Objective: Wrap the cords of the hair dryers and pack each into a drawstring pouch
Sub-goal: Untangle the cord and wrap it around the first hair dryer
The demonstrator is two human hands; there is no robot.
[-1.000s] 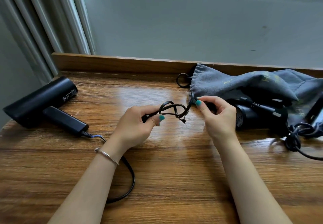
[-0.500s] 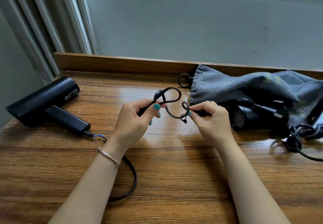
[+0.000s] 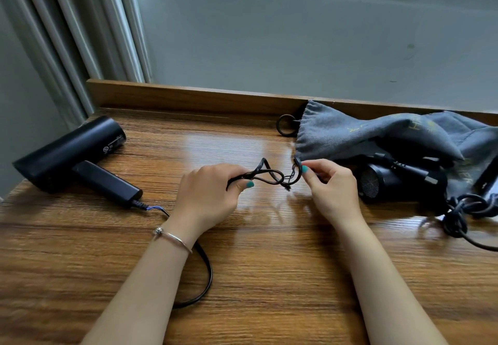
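Note:
A black hair dryer (image 3: 70,153) lies at the table's left. Its black cord (image 3: 206,274) runs under my left wrist and comes up into both hands. My left hand (image 3: 207,196) grips a looped stretch of that cord. My right hand (image 3: 330,185) pinches the cord's frayed end (image 3: 289,180) between thumb and finger. A second black hair dryer (image 3: 396,183) lies at the right, partly under grey drawstring pouches (image 3: 377,134). Its cord (image 3: 458,215) sits in a loose tangle beside it.
The wooden table (image 3: 269,277) has a raised back rail (image 3: 188,96) against a pale wall. A small black ring (image 3: 286,125) lies by the pouch's corner. A window frame stands at the back left.
The cord loop in my left hand has dropped lower and flattened. My right hand has drawn slightly to the right with the frayed end, back near the pouch.

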